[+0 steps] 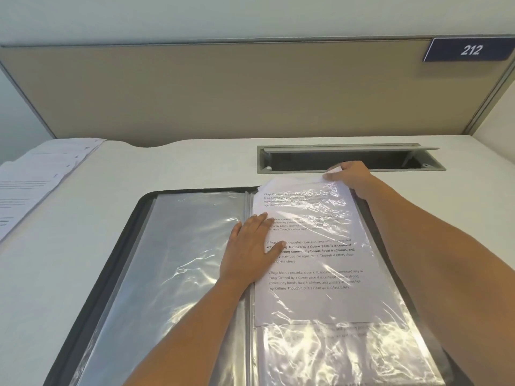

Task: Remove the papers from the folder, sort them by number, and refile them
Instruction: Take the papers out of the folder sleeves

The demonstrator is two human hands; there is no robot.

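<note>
While the left hand [250, 246] lies flat, fingers together, on the open black clear-sleeved folder [172, 260], the right hand [349, 174] pinches the white printed sheet's [312, 263] top corner.

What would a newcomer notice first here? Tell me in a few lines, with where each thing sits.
The open folder fills the middle of the desk, its clear sleeves glaring under the light. On its right page, the right hand pinches the top edge of a printed sheet sticking partly out of its sleeve, while the left hand lies flat near the spine. A loose stack of papers lies at the desk's far left, and a sign reading 212 sits top right.
</note>
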